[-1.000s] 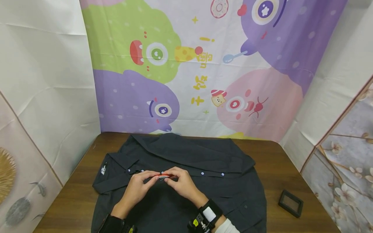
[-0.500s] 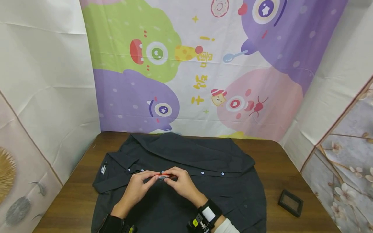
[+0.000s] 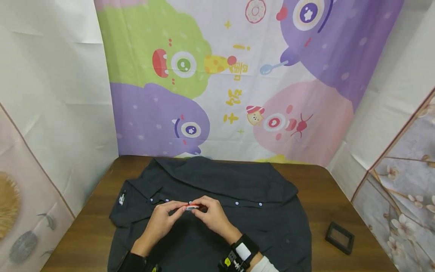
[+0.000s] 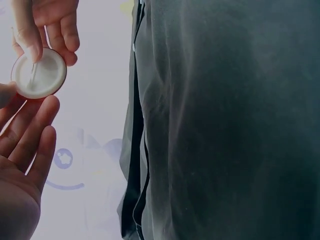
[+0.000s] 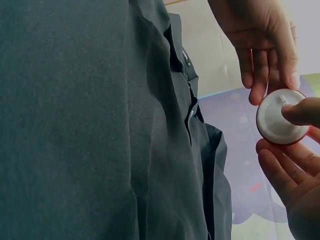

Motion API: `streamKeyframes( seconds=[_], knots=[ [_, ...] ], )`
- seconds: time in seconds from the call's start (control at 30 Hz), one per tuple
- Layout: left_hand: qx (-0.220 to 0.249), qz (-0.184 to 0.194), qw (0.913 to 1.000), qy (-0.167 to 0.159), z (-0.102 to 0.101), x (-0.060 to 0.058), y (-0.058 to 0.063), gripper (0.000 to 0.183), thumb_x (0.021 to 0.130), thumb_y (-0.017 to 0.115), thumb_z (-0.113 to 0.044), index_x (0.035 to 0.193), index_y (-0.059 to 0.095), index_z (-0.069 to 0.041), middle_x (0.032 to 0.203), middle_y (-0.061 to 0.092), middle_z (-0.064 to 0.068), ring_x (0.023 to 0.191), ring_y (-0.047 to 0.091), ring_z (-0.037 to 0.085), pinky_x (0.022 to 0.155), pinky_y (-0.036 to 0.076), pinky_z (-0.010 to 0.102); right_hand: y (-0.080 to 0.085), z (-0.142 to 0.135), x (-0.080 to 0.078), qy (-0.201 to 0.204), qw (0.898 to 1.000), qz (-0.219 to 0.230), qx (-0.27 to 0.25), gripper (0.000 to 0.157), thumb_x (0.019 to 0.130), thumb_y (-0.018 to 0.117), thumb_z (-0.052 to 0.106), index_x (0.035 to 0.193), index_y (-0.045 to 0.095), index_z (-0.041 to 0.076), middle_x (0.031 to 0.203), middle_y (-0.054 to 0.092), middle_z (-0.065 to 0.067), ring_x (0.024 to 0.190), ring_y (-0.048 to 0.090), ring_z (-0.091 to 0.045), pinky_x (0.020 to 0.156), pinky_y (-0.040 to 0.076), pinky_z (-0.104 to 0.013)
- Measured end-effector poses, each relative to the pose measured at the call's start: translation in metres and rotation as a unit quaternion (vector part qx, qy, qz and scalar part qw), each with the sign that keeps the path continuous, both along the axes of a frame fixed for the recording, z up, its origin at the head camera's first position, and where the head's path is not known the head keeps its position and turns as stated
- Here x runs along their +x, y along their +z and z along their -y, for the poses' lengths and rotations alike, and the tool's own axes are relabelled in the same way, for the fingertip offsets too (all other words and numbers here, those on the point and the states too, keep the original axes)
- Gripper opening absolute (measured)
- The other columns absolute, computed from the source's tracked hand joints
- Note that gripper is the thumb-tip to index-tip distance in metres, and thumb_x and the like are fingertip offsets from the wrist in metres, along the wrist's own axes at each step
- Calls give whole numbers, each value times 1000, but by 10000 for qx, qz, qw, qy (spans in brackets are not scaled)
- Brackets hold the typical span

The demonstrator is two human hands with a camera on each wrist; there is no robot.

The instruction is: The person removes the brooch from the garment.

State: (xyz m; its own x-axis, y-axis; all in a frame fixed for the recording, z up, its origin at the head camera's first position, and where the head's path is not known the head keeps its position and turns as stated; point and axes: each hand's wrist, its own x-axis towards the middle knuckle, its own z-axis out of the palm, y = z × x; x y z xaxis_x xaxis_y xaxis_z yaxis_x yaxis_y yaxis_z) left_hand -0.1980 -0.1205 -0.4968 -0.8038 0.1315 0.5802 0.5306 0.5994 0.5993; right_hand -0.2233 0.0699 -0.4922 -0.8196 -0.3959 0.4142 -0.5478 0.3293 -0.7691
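A round pin-back badge (image 4: 46, 75) with a white back and a thin red rim is held between both hands above a dark shirt (image 3: 265, 230). My left hand (image 3: 159, 222) pinches the badge's left edge between thumb and fingers. My right hand (image 3: 216, 218) grips it from the other side, its thumb pressing on the back by the metal pin (image 5: 283, 100). Both wrist views show the pin side of the badge (image 5: 276, 125); its front is hidden. Below the hands the shirt lies spread on the table, with several pale buttons (image 3: 236, 203) along its placket.
A small black rectangular frame (image 3: 340, 238) lies on the brown wooden table (image 3: 326, 196) at the right. A cartoon-printed cloth (image 3: 217, 143) hangs behind the table's far edge. White cloth walls (image 3: 68, 113) stand at both sides.
The badge has tilted a little between the fingers, and more of its white back shows in the head view. Both hands stay in nearly the same place over the shirt.
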Motion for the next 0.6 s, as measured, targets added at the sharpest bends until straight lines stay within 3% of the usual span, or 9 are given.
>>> streamKeyframes(
  seconds=[0.17,0.3,0.5,0.6],
  knots=[
    [4,-273,9996,-84,-1,-1,-1,13,80,77,-4,92,78,-10,90,76,-2,83,72,14,72,59,30,-2,1,0,-103,9990,-425,114,13,83,73,3,95,74,6,87,69,-5,76,62,-8,69,56,-19],
    [35,-447,9989,-108,-1,-1,-1,15,79,77,-2,92,78,-10,89,76,-2,82,73,14,71,59,29,-4,1,-1,-148,9957,-897,179,11,84,72,3,95,72,6,85,68,-5,73,62,-10,67,57,-21],
    [62,-402,9991,-155,-2,-2,1,15,79,77,-3,92,78,-10,90,77,-1,82,73,14,71,59,28,-5,2,-2,-265,9884,-1491,119,12,83,71,1,94,71,7,83,66,-5,70,64,-20,63,58,-30],
    [75,-323,9993,-152,-2,-2,2,15,79,77,-3,92,78,-10,90,77,-1,83,74,14,71,60,29,-5,2,-1,-367,9846,-1700,164,12,83,71,3,93,71,8,82,65,-3,69,63,-18,62,56,-25]
  ],
)
